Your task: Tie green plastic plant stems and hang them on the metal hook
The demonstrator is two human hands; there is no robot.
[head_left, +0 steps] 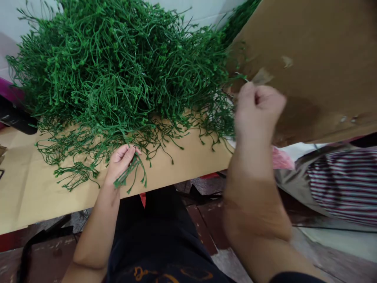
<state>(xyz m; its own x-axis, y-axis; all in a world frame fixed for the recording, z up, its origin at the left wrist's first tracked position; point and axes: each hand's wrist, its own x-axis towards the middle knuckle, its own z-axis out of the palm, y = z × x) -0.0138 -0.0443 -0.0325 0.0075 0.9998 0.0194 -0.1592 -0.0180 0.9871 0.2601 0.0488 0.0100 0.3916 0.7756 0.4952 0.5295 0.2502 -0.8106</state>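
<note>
A big heap of green artificial plant stems (118, 67), thin and with small branched tips, lies on a cardboard-covered table (188, 159). At the near edge of the heap, my left hand (122, 159) is closed, thumb against fingers, on a small bunch of green plastic stems (134, 173) whose tips hang toward me. My right hand (259, 100) is raised at the heap's right side, in front of an upright cardboard sheet (318, 70). Its fingers are curled into a fist and slightly blurred. A thin pale strand shows by its fingertips, but what it grips is hidden.
Loose stems (78, 175) are scattered along the table's front left. A black cylindrical object (17, 118) stands at the far left. To the right, below the upright cardboard, are a pink plastic bag (282, 158) and a striped cloth (344, 184).
</note>
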